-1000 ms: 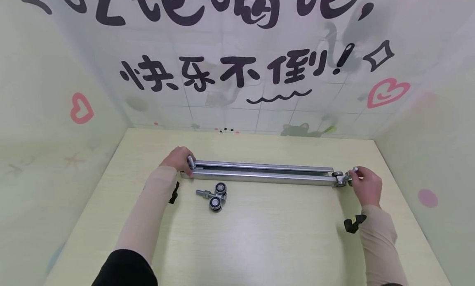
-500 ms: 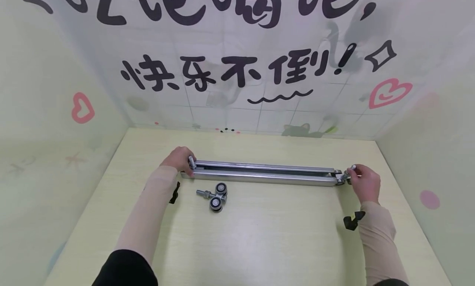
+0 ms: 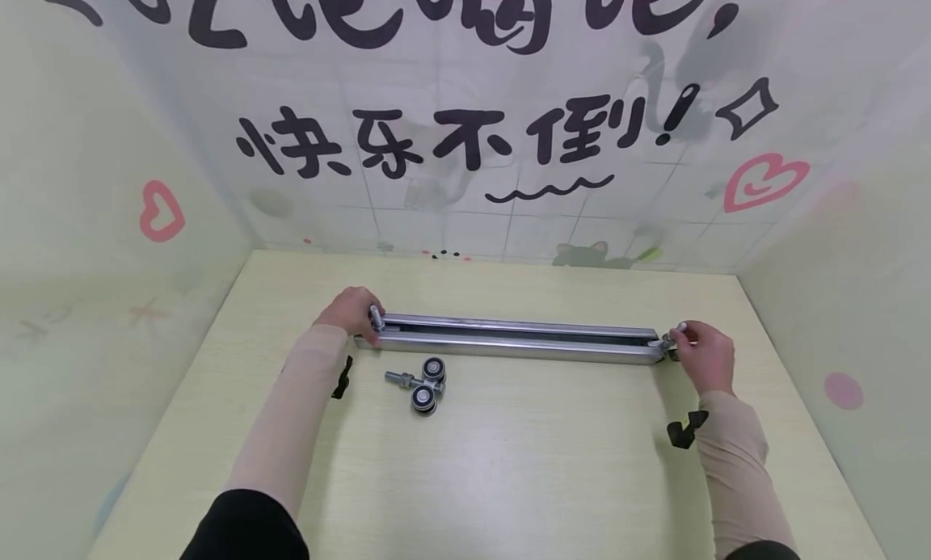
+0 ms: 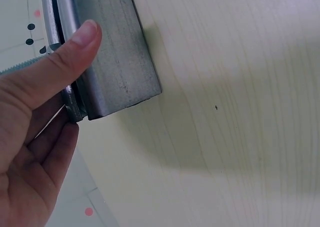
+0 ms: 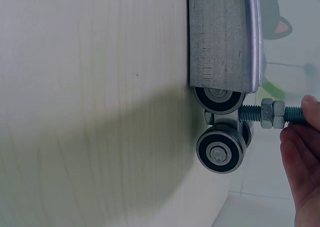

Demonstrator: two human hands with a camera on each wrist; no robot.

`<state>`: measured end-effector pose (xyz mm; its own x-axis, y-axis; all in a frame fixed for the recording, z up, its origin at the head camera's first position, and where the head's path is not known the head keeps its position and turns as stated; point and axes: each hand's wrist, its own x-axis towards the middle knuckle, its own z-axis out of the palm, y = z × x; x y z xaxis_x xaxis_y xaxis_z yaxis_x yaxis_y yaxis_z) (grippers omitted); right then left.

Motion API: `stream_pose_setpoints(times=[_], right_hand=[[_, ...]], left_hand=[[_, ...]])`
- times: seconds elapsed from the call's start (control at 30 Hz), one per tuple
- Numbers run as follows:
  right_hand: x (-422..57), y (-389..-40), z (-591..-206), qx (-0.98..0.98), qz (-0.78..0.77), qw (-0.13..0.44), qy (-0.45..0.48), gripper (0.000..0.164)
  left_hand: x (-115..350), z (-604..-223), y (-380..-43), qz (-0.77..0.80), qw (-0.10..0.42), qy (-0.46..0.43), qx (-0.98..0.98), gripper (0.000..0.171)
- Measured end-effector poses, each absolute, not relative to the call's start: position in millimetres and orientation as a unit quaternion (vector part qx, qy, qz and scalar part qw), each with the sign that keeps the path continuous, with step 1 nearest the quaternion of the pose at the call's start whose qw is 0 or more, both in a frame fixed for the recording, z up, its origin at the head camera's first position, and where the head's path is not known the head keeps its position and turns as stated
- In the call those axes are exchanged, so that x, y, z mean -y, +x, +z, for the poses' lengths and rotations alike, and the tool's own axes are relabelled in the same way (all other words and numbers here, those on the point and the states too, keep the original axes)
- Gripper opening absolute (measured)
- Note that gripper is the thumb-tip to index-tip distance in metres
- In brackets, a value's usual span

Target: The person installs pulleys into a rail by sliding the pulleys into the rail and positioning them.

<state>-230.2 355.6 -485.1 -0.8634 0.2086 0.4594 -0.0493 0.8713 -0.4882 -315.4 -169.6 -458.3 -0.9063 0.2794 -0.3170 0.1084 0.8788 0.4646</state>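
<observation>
At the right end of the metal rail, pinched the roller piece by its threaded bolt between thumb and fingers of the right hand. Pointed the bolt upward from the rail, with two nuts set partway along it. Had one wheel partly inside the rail's end and the next wheel outside. At the opposite end, grasped the rail with the left hand, laying the thumb against the near side. Showed a second bolt standing up at the slot beside that hand; could not tell how any wheels beneath it sat. Rested the rail lengthwise across the table, slot upward. Had a spare roller piece lying on the table in front of the rail, near its left half and not touching it. Judged the step in hand as feeding the roller piece into the rail, likely only part-entered. Judged the next move to call for lining up the outer wheel with the opening, centring the bolt in the slot, and pushing leftward against a firm left-hand hold.
</observation>
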Motion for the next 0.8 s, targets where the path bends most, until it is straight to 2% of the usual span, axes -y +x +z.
stream_pose_setpoints(times=[0.37, 0.53, 0.8], right_hand=[[-352.9, -232.6, -482.5, 0.937, 0.27, 0.216, -0.048, 0.013], [-351.8, -233.3, -478.5, 0.94, 0.262, 0.215, -0.04, 0.018], [-351.4, -235.0, -477.1, 0.946, 0.257, 0.196, -0.02, 0.012]], left_hand=[[168.8, -456.8, -315.2, 0.226, 0.191, 0.105, -0.949, 0.054], [167.5, -454.4, -313.9, 0.228, 0.191, 0.107, -0.949, 0.053], [169.4, -459.3, -316.9, 0.226, 0.193, 0.102, -0.949, 0.054]])
